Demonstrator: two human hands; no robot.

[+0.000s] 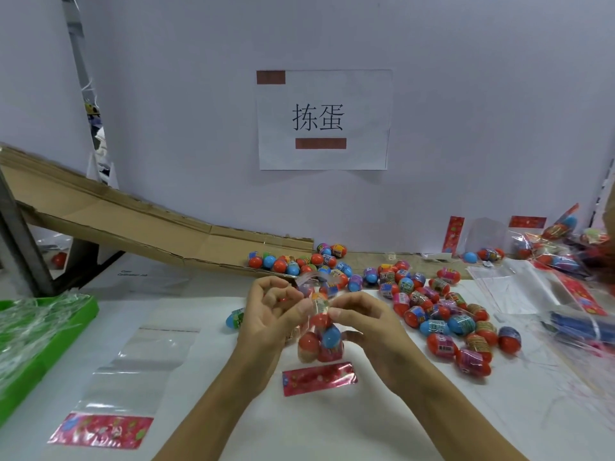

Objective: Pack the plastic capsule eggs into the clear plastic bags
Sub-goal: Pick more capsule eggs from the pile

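— Both hands pinch the one clear bag: the left hand nips its neck from the left, the right hand from the right, fingertips meeting just above the eggs inside.

— And where is the bag?

— The clear bag hangs upright between the hands, over the table, long axis vertical, mouth at the top by the grip, red header strip at the bottom. Red and blue capsule eggs fill its lower part, straight below the fingers.

— Which hand is nearer more eggs?

— The right; the loose eggs lie well to its side. An empty bag lies flat to the left, beside a green tray.
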